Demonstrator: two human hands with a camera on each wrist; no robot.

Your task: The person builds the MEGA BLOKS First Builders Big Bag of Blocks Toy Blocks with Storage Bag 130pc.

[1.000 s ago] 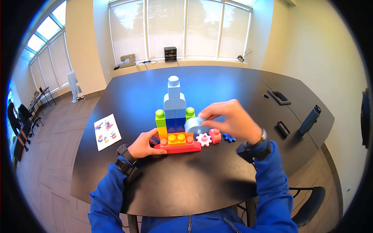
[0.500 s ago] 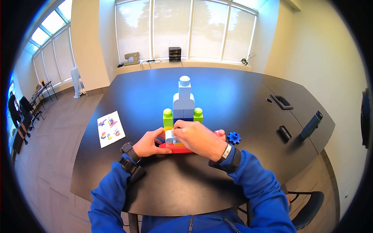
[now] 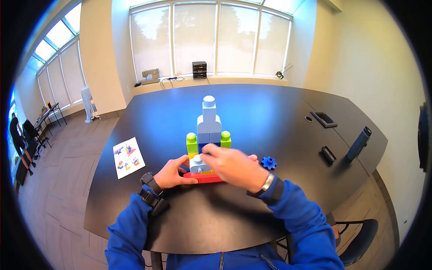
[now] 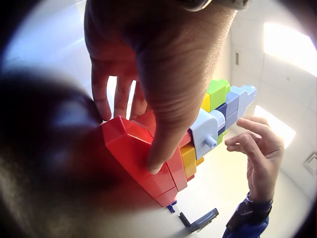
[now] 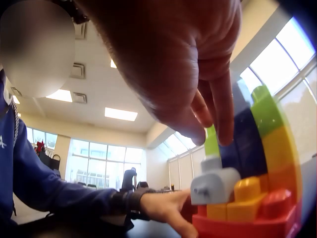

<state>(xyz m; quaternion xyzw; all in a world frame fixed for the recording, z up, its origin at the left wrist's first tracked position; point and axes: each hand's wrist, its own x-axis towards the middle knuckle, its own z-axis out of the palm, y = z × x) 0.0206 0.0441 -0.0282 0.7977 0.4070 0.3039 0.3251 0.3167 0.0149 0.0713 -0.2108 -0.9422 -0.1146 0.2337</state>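
Observation:
A block build with a long red base (image 3: pixel 209 178) stands on the table in front of me. Its tower rises in dark blue and light blue blocks (image 3: pixel 209 123), with green-topped columns (image 3: pixel 226 139) on both sides. My left hand (image 3: pixel 172 174) grips the left end of the base, thumb in front and fingers behind. On the front left of the build sits a light blue block (image 4: pixel 204 134) with a small peg on its side. My right hand (image 3: pixel 238 168) hovers just right of this block, fingers loosely bent with nothing between them, as the left wrist view shows.
Right of the build lie a blue gear (image 3: pixel 268 163) and a pink block (image 3: pixel 253 157), partly behind my right hand. A picture card (image 3: pixel 128 156) lies to the left. Farther right are a dark case (image 3: pixel 328 154) and a bottle (image 3: pixel 360 143).
My right hand brought the light blue block from the right onto the front left of the build, let go and drew slightly away. My left hand kept its hold on the base.

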